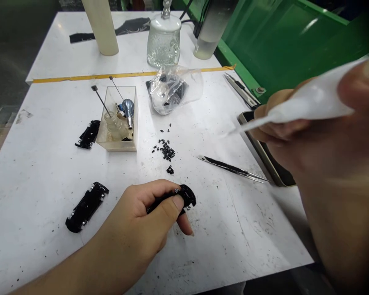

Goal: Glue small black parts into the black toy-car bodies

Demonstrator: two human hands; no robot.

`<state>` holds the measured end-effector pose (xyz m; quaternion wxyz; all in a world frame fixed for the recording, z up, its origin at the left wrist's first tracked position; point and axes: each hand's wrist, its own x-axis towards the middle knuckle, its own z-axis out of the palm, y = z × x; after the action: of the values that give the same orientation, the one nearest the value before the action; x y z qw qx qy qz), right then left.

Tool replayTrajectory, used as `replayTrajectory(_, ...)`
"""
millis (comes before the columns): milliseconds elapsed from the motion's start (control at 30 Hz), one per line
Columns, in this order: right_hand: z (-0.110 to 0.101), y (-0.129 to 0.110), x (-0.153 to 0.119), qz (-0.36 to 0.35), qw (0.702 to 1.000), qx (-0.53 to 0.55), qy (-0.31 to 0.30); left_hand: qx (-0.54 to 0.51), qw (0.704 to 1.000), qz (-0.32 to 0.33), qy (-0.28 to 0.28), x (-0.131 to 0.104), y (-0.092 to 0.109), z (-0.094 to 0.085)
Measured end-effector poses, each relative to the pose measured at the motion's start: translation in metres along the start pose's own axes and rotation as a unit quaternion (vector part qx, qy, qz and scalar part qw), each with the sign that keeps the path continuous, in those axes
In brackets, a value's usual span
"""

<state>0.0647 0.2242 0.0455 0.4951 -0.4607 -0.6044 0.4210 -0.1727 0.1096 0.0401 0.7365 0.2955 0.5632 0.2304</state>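
Note:
Between the thumb and fingers of my left hand [155,217] is a black plastic part [188,196], held low over the white table. My right hand [320,123], blurred and raised at the right, grips a white squeeze bottle [313,96] whose thin nozzle points left. Small black pieces [167,151] lie in a loose pile beyond my left hand. Tweezers [230,167] rest to the right of the pile. Two more black parts, one nearer [86,207] and one farther [88,134], lie at the left.
A clear box [118,145] holds a small glass jar and tools. Behind are a plastic bag [172,92], a glass mug [163,41] and two cylindrical containers. A dark tray-like object [266,159] and a knife [241,90] lie right, beside a green panel [279,45].

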Motion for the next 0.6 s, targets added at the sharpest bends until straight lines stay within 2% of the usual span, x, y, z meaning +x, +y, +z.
replayTrajectory(67, -0.001, 0.006, 0.008, 0.006, 0.999, 0.045, 0.019, 0.003, 1.0, -0.004, -0.006, 0.0, 0.003, 0.0)
replayTrajectory(167, 0.001, 0.015, 0.016, 0.033, 0.999, 0.03, 0.022, 0.005, 1.0, 0.004, -0.021, 0.0, 0.007, 0.0)
replayTrajectory(267, 0.006, 0.022, 0.022, 0.026, 1.0, 0.001, 0.009, -0.005, 0.999, 0.01, -0.039, 0.002, 0.008, -0.002)
replayTrajectory(433, 0.021, 0.032, 0.036, -0.013, 0.984, -0.178, 0.021, -0.045, 0.997, 0.036, -0.06, 0.005, 0.002, -0.006)
replayTrajectory(600, 0.028, 0.04, 0.048, 0.013, 0.938, -0.345, 0.005, -0.034, 0.996, 0.048, -0.064, 0.005, 0.001, -0.005)
